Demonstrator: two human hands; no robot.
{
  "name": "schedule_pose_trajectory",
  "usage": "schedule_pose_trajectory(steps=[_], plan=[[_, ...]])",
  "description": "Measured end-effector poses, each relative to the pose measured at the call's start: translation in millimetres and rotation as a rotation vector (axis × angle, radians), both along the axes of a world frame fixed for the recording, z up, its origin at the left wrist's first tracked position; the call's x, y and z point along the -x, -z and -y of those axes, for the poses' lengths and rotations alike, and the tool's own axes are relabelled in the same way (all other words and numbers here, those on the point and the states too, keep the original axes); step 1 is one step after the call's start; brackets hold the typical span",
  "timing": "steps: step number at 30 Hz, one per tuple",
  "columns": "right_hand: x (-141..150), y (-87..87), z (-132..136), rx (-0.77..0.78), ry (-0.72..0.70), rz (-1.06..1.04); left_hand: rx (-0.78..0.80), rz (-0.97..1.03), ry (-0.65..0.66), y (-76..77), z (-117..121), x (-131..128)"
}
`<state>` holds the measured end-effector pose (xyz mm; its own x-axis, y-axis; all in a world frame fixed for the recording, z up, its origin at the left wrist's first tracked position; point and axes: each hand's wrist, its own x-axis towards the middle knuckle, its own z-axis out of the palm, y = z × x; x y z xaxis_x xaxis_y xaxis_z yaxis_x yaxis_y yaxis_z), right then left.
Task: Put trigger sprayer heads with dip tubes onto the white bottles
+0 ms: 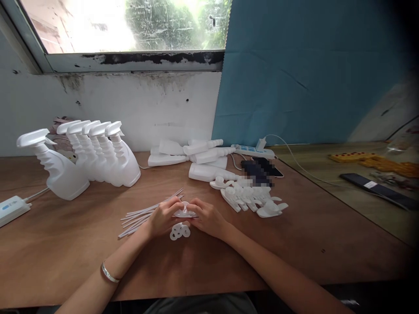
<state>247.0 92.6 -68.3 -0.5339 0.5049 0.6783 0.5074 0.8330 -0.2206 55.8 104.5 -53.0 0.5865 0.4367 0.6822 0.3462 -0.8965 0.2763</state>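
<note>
Both of my hands meet over the middle of the table around one white spray trigger head [185, 212]. My left hand [164, 214] grips its left side, and my right hand [208, 218] grips the right side with curled fingers. Just below the hands lie several small white ring washers [180, 231]. Thin white dip tubes [140, 214] are spread on the table beside my left hand, partly behind it. To the right of my right hand sits a group of loose white spray heads [246, 195].
Several white spray bottles with heads fitted [104, 155] stand at the left. White bottles without heads [206, 155] lie near the wall. Phones [266, 167], a power strip [253, 151] and its cable are at the back right. Another power strip [13, 209] is at the left edge.
</note>
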Motion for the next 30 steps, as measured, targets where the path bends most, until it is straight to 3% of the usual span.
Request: schedule_pose_trajectory(steps=[12, 30], plan=[[-4.8, 3.4, -1.5, 0.027, -0.063, -0.025, -0.106, 0.022, 0.001, 0.4, 0.7, -0.1], [-3.3, 0.3, -3.0, -0.095, -0.067, -0.018, -0.261, -0.009, 0.02, 6.2, -0.3, 1.1]])
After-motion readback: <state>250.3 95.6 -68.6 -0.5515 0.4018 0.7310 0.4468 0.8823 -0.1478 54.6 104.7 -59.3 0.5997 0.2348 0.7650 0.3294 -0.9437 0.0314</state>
